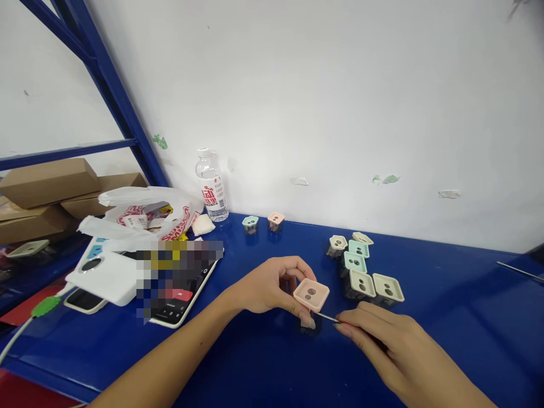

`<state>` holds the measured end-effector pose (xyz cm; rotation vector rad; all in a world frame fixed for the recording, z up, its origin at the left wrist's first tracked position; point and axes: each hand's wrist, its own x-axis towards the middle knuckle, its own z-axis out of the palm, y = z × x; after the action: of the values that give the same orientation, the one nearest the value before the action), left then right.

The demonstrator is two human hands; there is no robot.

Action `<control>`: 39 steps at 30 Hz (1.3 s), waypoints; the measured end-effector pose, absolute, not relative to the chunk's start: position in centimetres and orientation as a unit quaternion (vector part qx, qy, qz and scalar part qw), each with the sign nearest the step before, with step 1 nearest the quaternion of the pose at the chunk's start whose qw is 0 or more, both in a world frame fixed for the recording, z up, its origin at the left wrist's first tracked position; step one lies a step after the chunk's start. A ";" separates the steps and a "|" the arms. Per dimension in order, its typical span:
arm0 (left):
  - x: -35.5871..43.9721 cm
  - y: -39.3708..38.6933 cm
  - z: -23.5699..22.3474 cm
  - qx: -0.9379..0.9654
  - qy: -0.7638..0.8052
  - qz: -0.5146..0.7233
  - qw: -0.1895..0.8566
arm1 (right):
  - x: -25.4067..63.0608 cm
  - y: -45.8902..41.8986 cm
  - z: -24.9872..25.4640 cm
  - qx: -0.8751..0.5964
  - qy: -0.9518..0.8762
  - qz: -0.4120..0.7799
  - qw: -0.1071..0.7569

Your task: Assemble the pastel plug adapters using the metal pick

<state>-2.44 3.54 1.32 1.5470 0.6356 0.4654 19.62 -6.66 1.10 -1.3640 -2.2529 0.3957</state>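
My left hand [272, 286] is closed around a small pink square-topped part [311, 294] with two holes in its face, holding it just above the blue table [446, 300]. My right hand [397, 354] pinches a thin metal pin [326, 317], its tip touching the underside of the pink part. Just right of it stands a cluster of several similar parts [361, 269] in beige and mint.
A mint part [250, 224] and a pink part [276, 221] stand near the wall by a water bottle [211, 192]. At left lie a phone [178, 294], a white device [106, 275], a plastic bag [144, 215] and cardboard boxes [46, 184]. A blue frame [106, 85] rises at left.
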 end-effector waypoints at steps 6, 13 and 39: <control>-2.2 3.0 1.3 0.727 0.308 0.236 0.566 | 19.1 -6.8 1.7 -0.511 -0.806 0.196 0.225; -1.6 2.3 0.8 0.692 0.329 0.293 0.573 | 19.5 -6.7 0.8 -0.471 -0.832 0.111 0.271; -2.1 2.9 0.6 0.705 0.299 0.212 0.607 | 19.6 -6.2 0.6 -0.456 -0.861 -0.052 0.220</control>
<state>-2.13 2.90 0.64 1.6296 0.6916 0.4908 19.60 -6.25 0.63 -1.2617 -2.3793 -0.1437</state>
